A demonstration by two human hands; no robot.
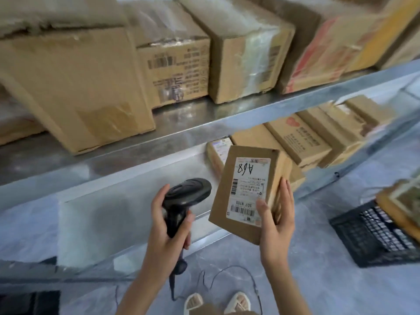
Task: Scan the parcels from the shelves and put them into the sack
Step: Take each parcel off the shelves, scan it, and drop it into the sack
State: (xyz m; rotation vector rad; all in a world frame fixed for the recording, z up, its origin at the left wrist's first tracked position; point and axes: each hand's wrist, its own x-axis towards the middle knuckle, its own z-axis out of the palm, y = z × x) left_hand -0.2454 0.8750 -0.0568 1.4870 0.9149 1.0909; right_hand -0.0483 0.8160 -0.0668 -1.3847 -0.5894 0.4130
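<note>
My right hand (276,226) grips a small brown cardboard parcel (229,214) from its right edge, thumb on the white shipping label (248,187) marked "A68". The label faces me, tilted. My left hand (163,233) is wrapped around the handle of a black barcode scanner (186,196), whose head sits just left of the parcel, pointing toward it. The scanner's cable (229,271) trails down over the floor. No sack is in view.
Metal shelving (227,119) holds several cardboard boxes (75,87) on the upper level and smaller parcels (302,139) on the lower one at the right. A black mesh basket (372,235) with boxes sits on the floor at the right. My feet (218,303) are below.
</note>
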